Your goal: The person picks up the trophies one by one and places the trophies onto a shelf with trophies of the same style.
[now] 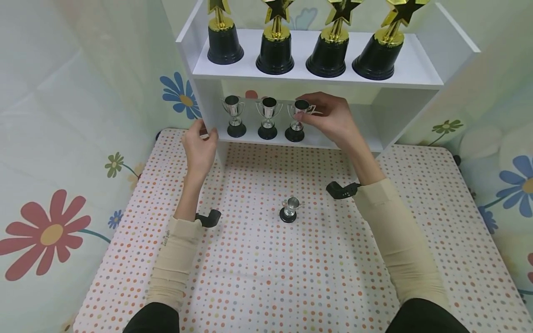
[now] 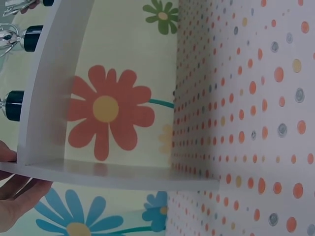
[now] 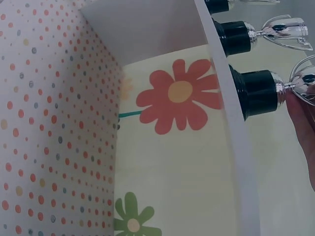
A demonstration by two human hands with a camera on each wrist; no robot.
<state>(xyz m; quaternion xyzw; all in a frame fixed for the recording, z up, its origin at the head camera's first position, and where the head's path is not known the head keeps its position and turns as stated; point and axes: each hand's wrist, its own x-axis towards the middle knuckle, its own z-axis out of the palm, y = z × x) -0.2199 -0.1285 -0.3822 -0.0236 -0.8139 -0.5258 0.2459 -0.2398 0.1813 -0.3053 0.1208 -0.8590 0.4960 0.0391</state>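
My right hand (image 1: 333, 115) pinches a small silver trophy cup (image 1: 294, 134) by its cup and handle. Its black base (image 3: 258, 92) stands on the lower board (image 1: 329, 144) of a white shelf unit. Two matching trophy cups, one in the middle (image 1: 268, 132) and one at the left (image 1: 236, 129), stand beside it in a row. At the unit's left side panel (image 1: 202, 92), my left hand (image 1: 199, 149) grips the edge, with fingers on both faces in the left wrist view. Another silver trophy cup (image 1: 288, 213) stands upright on the table.
Several gold star trophies (image 1: 275, 51) with black bases line the upper board (image 1: 250, 69). A dotted cloth covers the table (image 1: 258, 273) under the unit. Flower-printed curtains (image 1: 125, 92) hang behind and at both sides.
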